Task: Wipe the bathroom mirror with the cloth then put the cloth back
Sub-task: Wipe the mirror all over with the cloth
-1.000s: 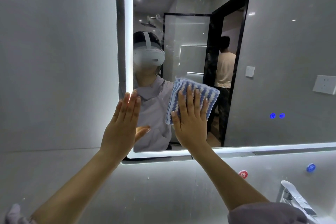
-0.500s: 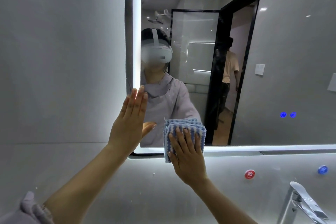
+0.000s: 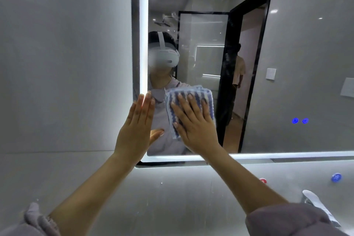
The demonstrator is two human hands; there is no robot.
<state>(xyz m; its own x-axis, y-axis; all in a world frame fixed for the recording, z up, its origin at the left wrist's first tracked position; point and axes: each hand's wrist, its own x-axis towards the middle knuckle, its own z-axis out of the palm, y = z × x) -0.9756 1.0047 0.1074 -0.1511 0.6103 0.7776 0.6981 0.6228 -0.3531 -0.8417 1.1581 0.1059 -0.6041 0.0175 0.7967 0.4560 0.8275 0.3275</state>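
A lit-edged bathroom mirror (image 3: 287, 63) hangs on the grey wall. My right hand (image 3: 193, 124) lies flat with fingers spread, pressing a folded blue-and-white striped cloth (image 3: 191, 96) against the glass near the mirror's lower left. My left hand (image 3: 138, 128) rests flat and empty on the mirror's left lit edge, fingers together, thumb out toward the cloth. The lower part of the cloth is hidden under my right palm.
A chrome faucet (image 3: 314, 201) sits at the lower right below the mirror. Red (image 3: 263, 180) and blue (image 3: 336, 177) round markers are on the wall under the mirror. Two blue touch lights (image 3: 300, 120) glow on the glass. A person stands in the doorway in the reflection.
My right hand slid the cloth down to the mirror's bottom edge, then back up the glass and slightly right. My left hand stayed on the left edge.
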